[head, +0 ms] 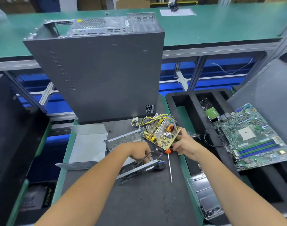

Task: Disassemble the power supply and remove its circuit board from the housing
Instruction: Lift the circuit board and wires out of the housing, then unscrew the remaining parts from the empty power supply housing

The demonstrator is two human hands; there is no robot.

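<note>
Yellow circuit board (161, 135), tilted and lifted clear of the dark surface (139, 201), is clamped at its near edge by the right hand (184, 145). Left of that grip, the metal housing (133, 172) is pinned under the closed left hand (138, 151); an orange-handled screwdriver (169, 163) lies between them.

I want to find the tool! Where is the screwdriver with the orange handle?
The screwdriver lies on the dark mat near the middle of the head view, handle just below the circuit board in the right hand, beside the metal housing.
</note>
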